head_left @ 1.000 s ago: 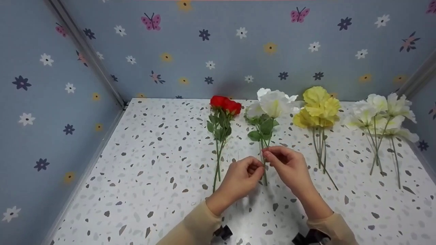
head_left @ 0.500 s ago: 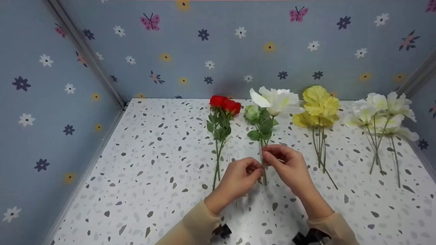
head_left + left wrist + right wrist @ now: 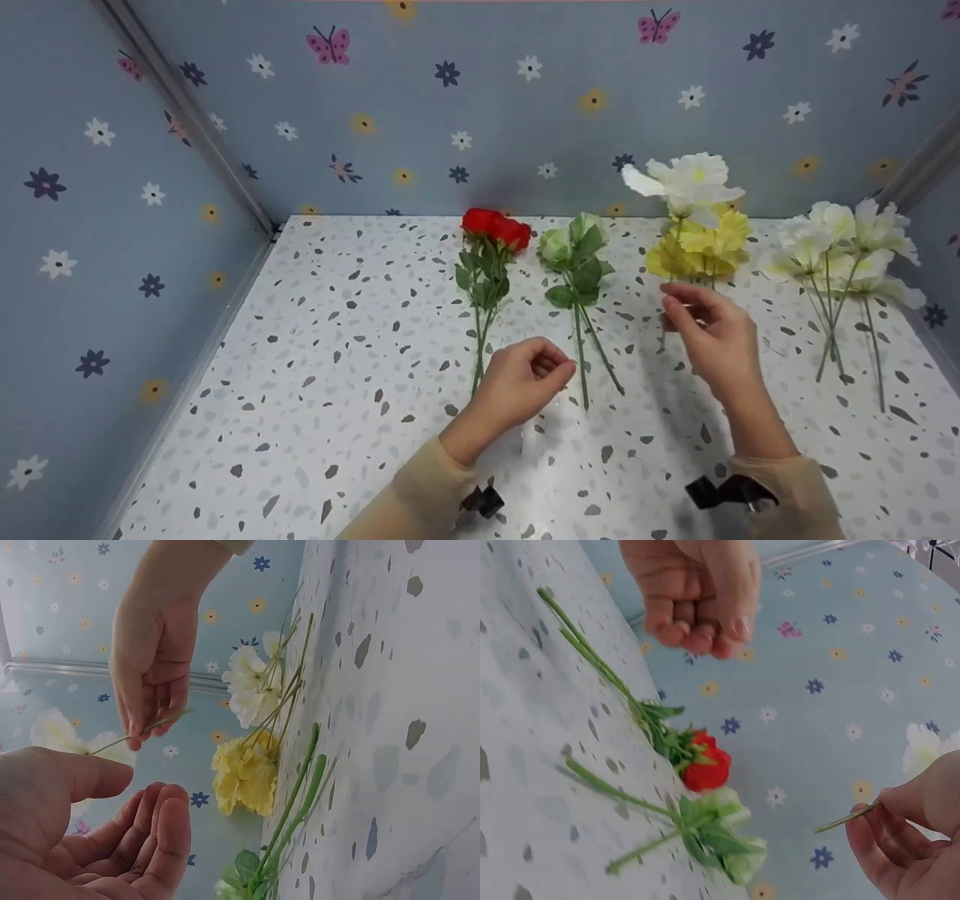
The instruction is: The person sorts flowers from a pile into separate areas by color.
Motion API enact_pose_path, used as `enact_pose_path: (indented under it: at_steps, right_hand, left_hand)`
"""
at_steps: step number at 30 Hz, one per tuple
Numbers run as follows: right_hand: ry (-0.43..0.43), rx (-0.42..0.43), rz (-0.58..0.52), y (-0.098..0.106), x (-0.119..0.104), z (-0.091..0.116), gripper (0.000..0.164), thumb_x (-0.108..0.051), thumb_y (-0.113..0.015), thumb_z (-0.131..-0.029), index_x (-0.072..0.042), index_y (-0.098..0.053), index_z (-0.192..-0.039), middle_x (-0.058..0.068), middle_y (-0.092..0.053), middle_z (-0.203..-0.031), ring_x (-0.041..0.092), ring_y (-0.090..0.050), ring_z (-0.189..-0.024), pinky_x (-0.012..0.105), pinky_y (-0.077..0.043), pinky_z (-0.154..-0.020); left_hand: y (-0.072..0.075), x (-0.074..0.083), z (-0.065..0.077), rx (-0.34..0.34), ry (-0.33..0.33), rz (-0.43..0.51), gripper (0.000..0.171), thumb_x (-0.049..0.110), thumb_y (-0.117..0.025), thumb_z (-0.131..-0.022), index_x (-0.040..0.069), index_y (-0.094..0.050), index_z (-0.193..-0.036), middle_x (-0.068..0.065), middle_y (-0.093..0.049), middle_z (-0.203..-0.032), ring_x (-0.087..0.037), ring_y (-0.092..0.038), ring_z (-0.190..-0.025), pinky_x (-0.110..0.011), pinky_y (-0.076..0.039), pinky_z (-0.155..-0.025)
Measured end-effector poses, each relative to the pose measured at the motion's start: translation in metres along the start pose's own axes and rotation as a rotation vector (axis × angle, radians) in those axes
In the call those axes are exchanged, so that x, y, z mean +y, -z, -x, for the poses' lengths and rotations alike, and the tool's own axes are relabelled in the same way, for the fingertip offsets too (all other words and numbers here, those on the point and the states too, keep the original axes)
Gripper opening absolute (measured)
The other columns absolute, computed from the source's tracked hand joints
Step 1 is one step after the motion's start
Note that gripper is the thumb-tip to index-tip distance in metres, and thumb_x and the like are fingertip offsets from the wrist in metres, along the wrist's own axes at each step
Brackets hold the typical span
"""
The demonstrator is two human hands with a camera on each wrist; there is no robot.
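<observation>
My right hand (image 3: pixel 716 341) pinches the stem of a white flower (image 3: pixel 690 184) between thumb and fingertips. The bloom stands above my fingers and overlaps the yellow flowers (image 3: pixel 709 244) in the head view. In the right wrist view, the cut end of the green stem (image 3: pixel 840 822) sticks out past the fingertips. My left hand (image 3: pixel 525 379) hovers over the table, its fingers loosely curled. A gap shows between its thumb (image 3: pixel 101 776) and fingers in the left wrist view, with nothing held there. Beyond it lie two pale green roses (image 3: pixel 583 274) with crossed stems.
Two red roses (image 3: pixel 495 231) lie left of the green ones. Several white flowers (image 3: pixel 832 232) are grouped at the right end of the speckled table (image 3: pixel 322 337). A patterned blue wall (image 3: pixel 510 112) rises behind the row of flowers, and another stands at the left.
My right hand has lifted the white flower off the pale green roses and carried it rightward, in front of the yellow flowers. Both green roses now show. My left hand has shifted slightly left.
</observation>
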State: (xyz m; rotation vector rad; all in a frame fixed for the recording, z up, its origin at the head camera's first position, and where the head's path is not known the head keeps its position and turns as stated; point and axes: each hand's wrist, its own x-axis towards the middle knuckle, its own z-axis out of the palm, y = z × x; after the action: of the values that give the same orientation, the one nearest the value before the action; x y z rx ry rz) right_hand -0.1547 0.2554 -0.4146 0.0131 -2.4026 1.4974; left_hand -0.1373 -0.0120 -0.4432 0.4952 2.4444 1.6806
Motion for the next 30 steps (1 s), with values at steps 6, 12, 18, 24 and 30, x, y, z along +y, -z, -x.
enact_pose_path:
  at_steps: [6, 12, 18, 24, 30]
  right_hand:
    - [-0.025, 0.084, 0.299, 0.060, 0.021, -0.023, 0.032, -0.026, -0.064, -0.101, -0.008, -0.068, -0.126, 0.012, -0.068, -0.114, -0.005, -0.061, -0.081, 0.010, -0.052, -0.067]
    - [-0.181, 0.100, 0.548, 0.128, 0.059, -0.056, 0.039, -0.028, -0.051, -0.106, -0.005, -0.062, -0.135, 0.019, -0.062, -0.125, 0.018, -0.062, -0.093, 0.018, -0.050, -0.058]
    - [-0.316, 0.132, 0.706, 0.162, 0.106, -0.071, 0.041, -0.020, -0.043, -0.107, 0.009, -0.055, -0.134, 0.032, -0.056, -0.128, 0.048, -0.054, -0.109, 0.054, -0.049, -0.079]
    - [-0.338, 0.035, 0.760, 0.170, 0.141, -0.066, 0.035, -0.014, -0.049, -0.103, 0.012, -0.059, -0.123, 0.034, -0.061, -0.114, 0.048, -0.058, -0.097, 0.063, -0.044, -0.087]
    - [-0.347, 0.006, 0.756, 0.173, 0.158, -0.062, 0.035, -0.018, -0.053, -0.099, 0.011, -0.064, -0.116, 0.032, -0.065, -0.109, 0.043, -0.063, -0.082, 0.064, -0.042, -0.086]
  left_hand:
    - [0.011, 0.002, 0.003, 0.003, 0.018, -0.021, 0.009, 0.026, -0.070, -0.094, 0.017, -0.070, -0.094, 0.007, -0.069, -0.086, -0.010, -0.066, -0.078, -0.026, -0.056, -0.071]
    - [0.034, 0.003, 0.012, 0.013, 0.041, -0.064, 0.007, 0.024, -0.068, -0.095, 0.017, -0.070, -0.093, 0.006, -0.069, -0.086, -0.011, -0.066, -0.079, -0.027, -0.057, -0.072]
    - [0.059, -0.006, 0.022, 0.038, 0.042, -0.158, 0.008, 0.024, -0.067, -0.095, 0.017, -0.069, -0.092, 0.007, -0.068, -0.085, -0.011, -0.065, -0.078, -0.028, -0.057, -0.072]
    - [0.073, -0.020, 0.033, 0.057, 0.053, -0.189, 0.007, 0.021, -0.066, -0.095, 0.016, -0.069, -0.092, 0.006, -0.067, -0.083, -0.012, -0.065, -0.077, -0.027, -0.057, -0.071]
    - [0.081, -0.027, 0.040, 0.078, 0.068, -0.230, 0.006, 0.020, -0.066, -0.094, 0.016, -0.069, -0.090, 0.006, -0.066, -0.082, -0.012, -0.064, -0.076, -0.027, -0.057, -0.069]
